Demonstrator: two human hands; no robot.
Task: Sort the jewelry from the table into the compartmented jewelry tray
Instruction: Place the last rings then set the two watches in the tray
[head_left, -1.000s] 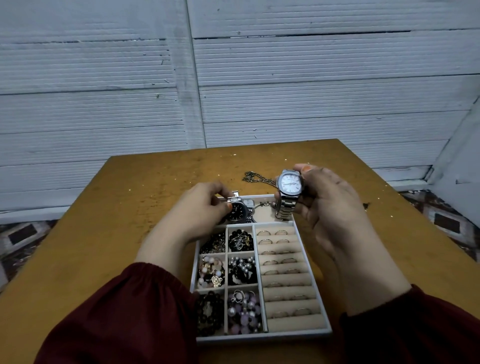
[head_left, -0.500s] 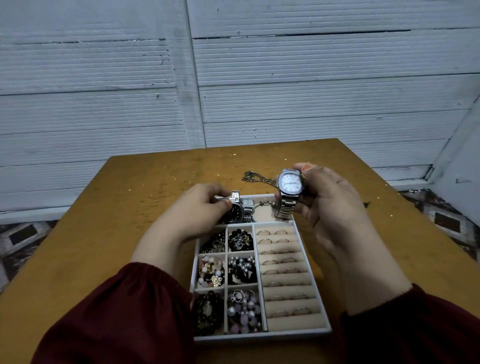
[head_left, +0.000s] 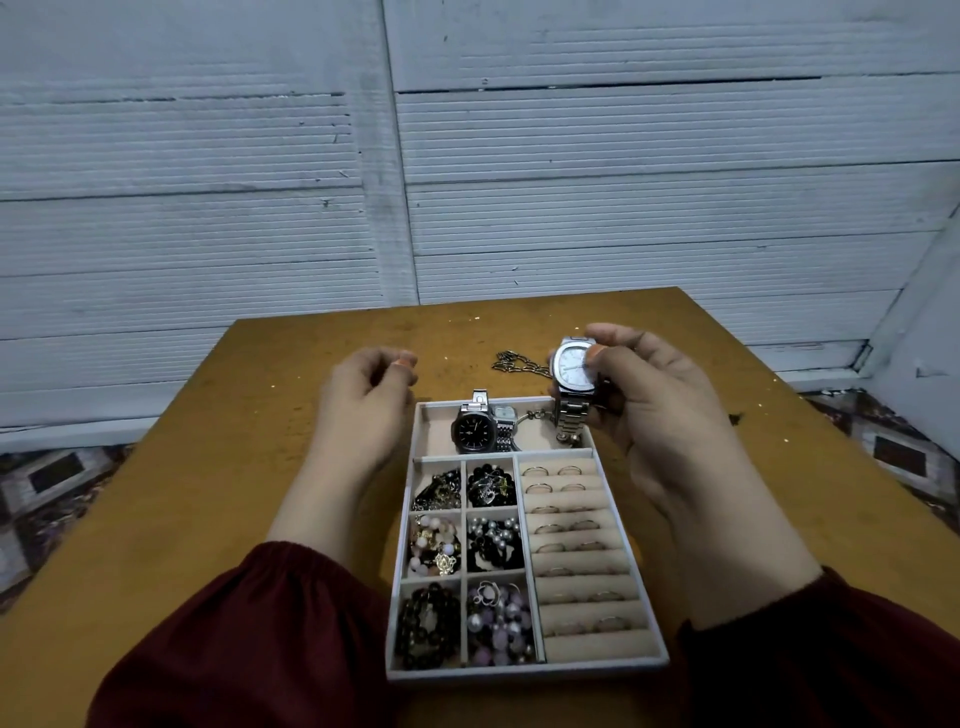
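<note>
**Jewelry tray before you, white watch in your right hand**

Your tray (head_left: 519, 674) lies on the table (head_left: 208, 467) between your forearms, its long side running away from you. Your right hand (head_left: 660, 410) grips the white watch (head_left: 571, 366) by its case. The thumb tip sits at the dial's edge and the fingers curl round behind. You hold it upright over the tray's far right corner, with the dial facing you. Its steel band hangs down into the long far compartment, but you cannot tell whether its end touches the lining.

Your left hand (head_left: 363, 410) hovers just beside the tray's far left corner, above the table. Its fingers are loosely curled, the thumb is near the forefinger, and it holds nothing.

In the far compartment the black watch (head_left: 474, 428) lies face up. A smaller silver watch (head_left: 503, 423) lies against its right side. The six small compartments on the tray's left hold beads (head_left: 501, 621) and dark tangled pieces. The padded rolls on the right hold rings (head_left: 537, 488), mostly two to a row.

A chain (head_left: 519, 362) lies on the table beyond the tray, and its right end is hidden behind the white watch. Dark red sleeves (head_left: 260, 649) cover both your forearms up to the wrists.
</note>
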